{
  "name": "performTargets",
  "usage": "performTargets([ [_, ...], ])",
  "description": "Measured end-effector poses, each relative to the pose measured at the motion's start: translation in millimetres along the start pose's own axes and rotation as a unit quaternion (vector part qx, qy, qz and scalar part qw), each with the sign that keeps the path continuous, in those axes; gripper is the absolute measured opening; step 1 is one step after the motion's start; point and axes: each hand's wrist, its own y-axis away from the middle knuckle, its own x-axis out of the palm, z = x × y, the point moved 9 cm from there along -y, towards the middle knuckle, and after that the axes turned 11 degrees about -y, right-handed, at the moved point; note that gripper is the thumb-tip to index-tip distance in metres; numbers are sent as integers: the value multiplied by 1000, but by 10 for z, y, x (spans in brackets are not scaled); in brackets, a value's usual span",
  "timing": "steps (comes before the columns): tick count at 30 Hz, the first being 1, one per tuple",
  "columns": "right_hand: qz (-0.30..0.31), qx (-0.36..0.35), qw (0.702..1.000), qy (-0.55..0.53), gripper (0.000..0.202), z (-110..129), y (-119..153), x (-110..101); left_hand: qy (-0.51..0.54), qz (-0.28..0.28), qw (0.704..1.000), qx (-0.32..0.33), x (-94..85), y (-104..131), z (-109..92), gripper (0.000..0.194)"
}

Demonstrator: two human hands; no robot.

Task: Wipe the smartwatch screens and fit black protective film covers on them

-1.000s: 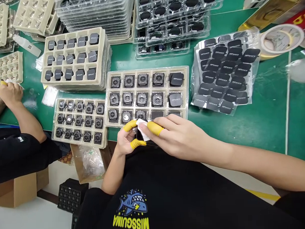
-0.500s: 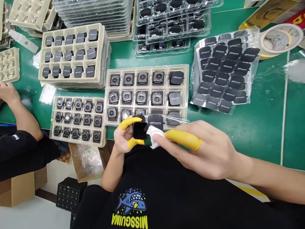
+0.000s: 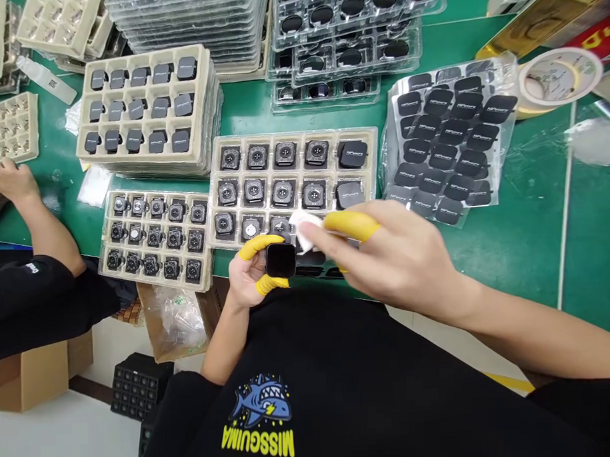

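Note:
My left hand [image 3: 249, 274], with yellow finger cots on two digits, grips a square black smartwatch body [image 3: 281, 260] by its edges, dark screen facing up. Pinched in my right hand [image 3: 386, 252] is a crumpled white wipe [image 3: 308, 230], raised just above and to the right of the watch, apart from it. A yellow cot covers my right index finger. Beyond both hands lies a beige tray [image 3: 296, 174] of watch bodies, most back side up; its right column shows black film-covered faces. My right hand hides part of its front row.
Left of it sits a second watch tray [image 3: 155, 248], with a tray stack [image 3: 146, 124] behind. Printed black film sheets [image 3: 442, 150] and a tape roll [image 3: 562, 79] lie right. Clear trays [image 3: 349, 57] stand at the back. A co-worker's arm [image 3: 44, 211] reaches in at far left.
My right hand with the wipe has lifted away from the watch screen, up toward the tray. The left hand keeps its hold on the watch almost unmoved.

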Motion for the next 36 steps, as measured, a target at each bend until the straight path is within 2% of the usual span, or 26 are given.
performTargets([
  [2, -26, 31, 999, -32, 47, -64, 48, -111, 2, -3, 1000, 0, -13, -9, -20, 72],
  [4, -8, 27, 998, -58, 49, -30, 72, -134, 1, -2, 1000, 22, -15, -36, -91, 69],
  [7, 32, -8, 997, -76, 39, 106, 70, -103, -2, 1, 999, 47, -5, -76, -178, 67],
  [11, 35, -23, 994, -104, 33, 199, 50, -53, -1, -1, 999, 42, 5, -85, -192, 68],
  [15, 62, -43, 989, -124, 28, 262, 56, 59, -4, 7, 999, 48, 45, -71, -196, 68],
  [20, 100, -96, 982, -126, 28, 379, 70, 117, -10, 26, 999, 43, 74, -58, -204, 57],
  [26, 109, -106, 986, -72, 28, 431, -17, 158, -51, 72, 993, 76, 152, -19, -229, 53],
  [28, 107, -105, 987, -51, 26, 378, -39, 173, -32, 45, 995, 77, 108, -10, -188, 60],
  [31, 104, -96, 990, -7, 27, 222, 1, 141, -24, -36, 998, 46, -55, 10, -77, 69],
  [33, 68, -72, 995, 7, 30, 107, 71, 14, -22, -69, 997, 24, -143, 30, -28, 73],
  [36, 4, -13, 1000, -5, 41, 10, 205, -226, -8, -75, 997, 14, -175, 29, -32, 74],
])
